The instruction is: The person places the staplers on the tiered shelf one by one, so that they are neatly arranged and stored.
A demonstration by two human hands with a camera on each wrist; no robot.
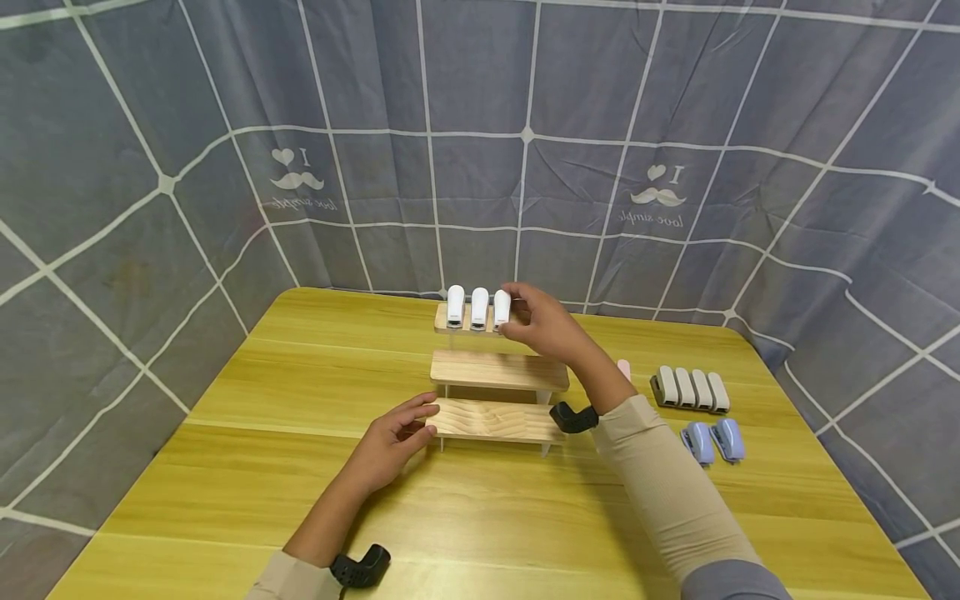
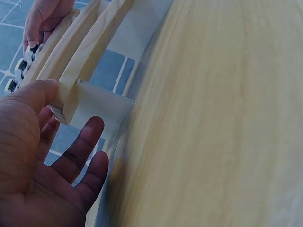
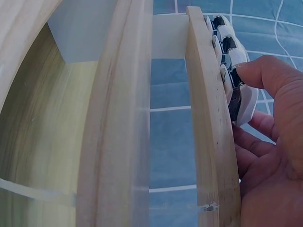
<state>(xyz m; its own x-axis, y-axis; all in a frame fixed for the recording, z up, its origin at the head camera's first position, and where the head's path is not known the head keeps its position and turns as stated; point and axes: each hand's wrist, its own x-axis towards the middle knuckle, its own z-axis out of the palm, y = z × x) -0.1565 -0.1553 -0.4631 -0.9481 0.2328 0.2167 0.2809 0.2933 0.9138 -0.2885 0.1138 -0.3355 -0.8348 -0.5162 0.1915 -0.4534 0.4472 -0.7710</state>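
Note:
A three-tier wooden display stand [image 1: 498,367] with pale side supports stands on the table. Three white mini staplers [image 1: 478,308] line the left part of its top shelf, upright side by side. My right hand [image 1: 546,323] pinches the rightmost white stapler [image 3: 247,105], thumb on its front end and fingers behind it; the stapler is at the shelf surface. Down at the lowest shelf [image 1: 495,419], my left hand [image 1: 386,442] holds the left end between thumb and fingers. Other fingers [image 2: 78,149] of that hand extend loosely beside the white support [image 2: 102,106].
Right of the stand, a row of several off-white and grey staplers [image 1: 690,390] sits on the table [image 1: 300,400]. Two blue staplers [image 1: 712,441] lie in front of them. A pink item [image 1: 624,368] is mostly hidden by my right arm. A grey checked curtain [image 1: 480,183] hangs behind.

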